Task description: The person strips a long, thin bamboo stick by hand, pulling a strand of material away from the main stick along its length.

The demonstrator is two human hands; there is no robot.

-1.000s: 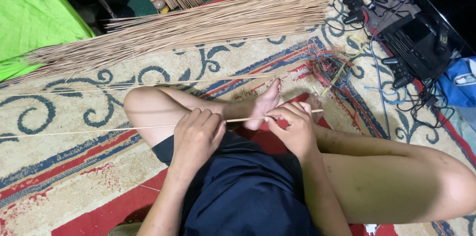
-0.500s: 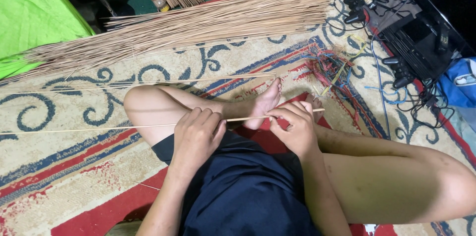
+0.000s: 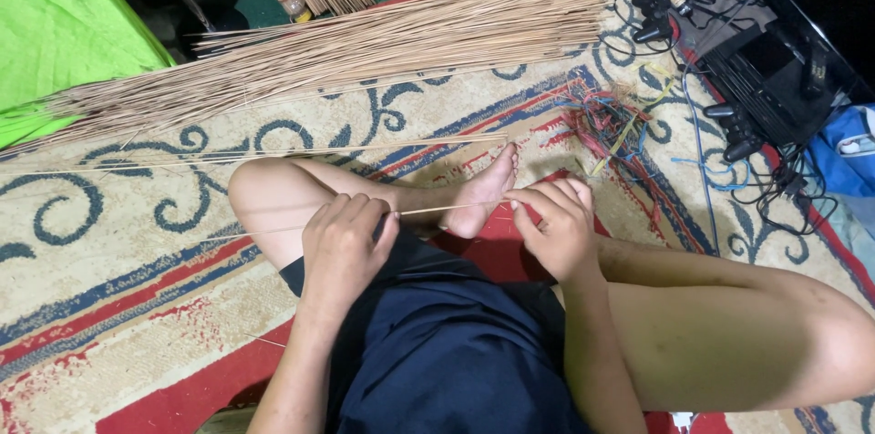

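light: even, moderately bright | shadows: soft, dark top edge | focus: sharp | glare: none

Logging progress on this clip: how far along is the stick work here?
Done: cannot tell; no finished pile shows. In hand: the left hand and right hand grip one thin stick across the lap. Left: a large heap of sticks lies on the carpet.

stick bundle point(image 3: 365, 46) on rug point(image 3: 118, 242) — cables point(image 3: 720, 133) right
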